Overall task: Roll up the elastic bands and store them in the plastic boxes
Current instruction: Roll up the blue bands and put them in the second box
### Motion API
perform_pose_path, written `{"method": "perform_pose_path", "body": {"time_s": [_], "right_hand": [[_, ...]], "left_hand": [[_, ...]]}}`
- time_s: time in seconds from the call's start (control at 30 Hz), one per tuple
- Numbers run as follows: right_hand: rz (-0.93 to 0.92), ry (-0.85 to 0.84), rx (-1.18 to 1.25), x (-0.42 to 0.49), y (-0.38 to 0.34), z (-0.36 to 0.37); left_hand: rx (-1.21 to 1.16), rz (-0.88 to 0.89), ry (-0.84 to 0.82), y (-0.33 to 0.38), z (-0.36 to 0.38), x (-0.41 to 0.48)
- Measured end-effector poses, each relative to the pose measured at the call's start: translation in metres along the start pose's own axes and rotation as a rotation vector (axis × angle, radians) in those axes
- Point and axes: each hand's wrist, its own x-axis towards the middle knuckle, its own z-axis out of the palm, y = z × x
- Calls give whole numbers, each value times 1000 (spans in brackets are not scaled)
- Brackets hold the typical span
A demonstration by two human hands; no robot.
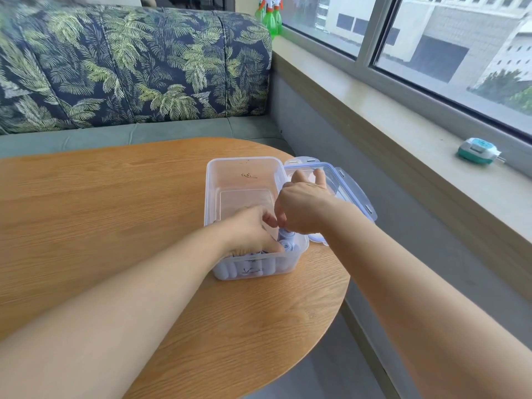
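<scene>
A clear plastic box (213,197) stands open on the wooden table (100,211). Several rolled pale blue elastic bands (288,246) are packed at its near end, and the far half shows only the bare bottom. My left hand (247,231) reaches down into the near end, its fingers curled around the rolls there. My right hand (305,208) hovers over the box's right side. Its thumb and forefinger pinch the top of an upright roll (286,234), and its other fingers are raised. The hands hide some of the rolls.
The box's blue-edged lid (351,191) lies at the table's right edge beside the box. A leaf-patterned sofa (129,67) runs behind the table. A window sill on the right holds a green and white device (478,152) and green spray bottles (270,15).
</scene>
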Motion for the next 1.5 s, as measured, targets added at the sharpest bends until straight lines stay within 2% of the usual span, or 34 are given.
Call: {"method": "perform_pose_path", "body": {"time_s": [0.17, 0.37, 0.6, 0.77, 0.9, 1.07, 1.27, 1.5], "right_hand": [[-13, 37, -8, -5, 2, 1], [-31, 161, 131, -12, 10, 3], [-48, 139, 156, -14, 11, 5], [-58, 78, 40, -11, 7, 8], [-59, 47, -20, -7, 7, 6], [-44, 62, 47, -7, 8, 5], [14, 240, 84, -10, 8, 5], [54, 128, 38, -10, 10, 6]], "left_hand": [[-109, 2, 47, 5, -5, -3], [-127, -36, 142, 5, 0, 8], [-57, -59, 140, 4, 0, 15], [16, -100, 160, 4, 5, 19], [-38, -84, 111, 3, 1, 18], [-75, -70, 73, 6, -1, 15], [-23, -83, 89, 5, 0, 23], [-45, -66, 33, 9, -4, 20]]}}
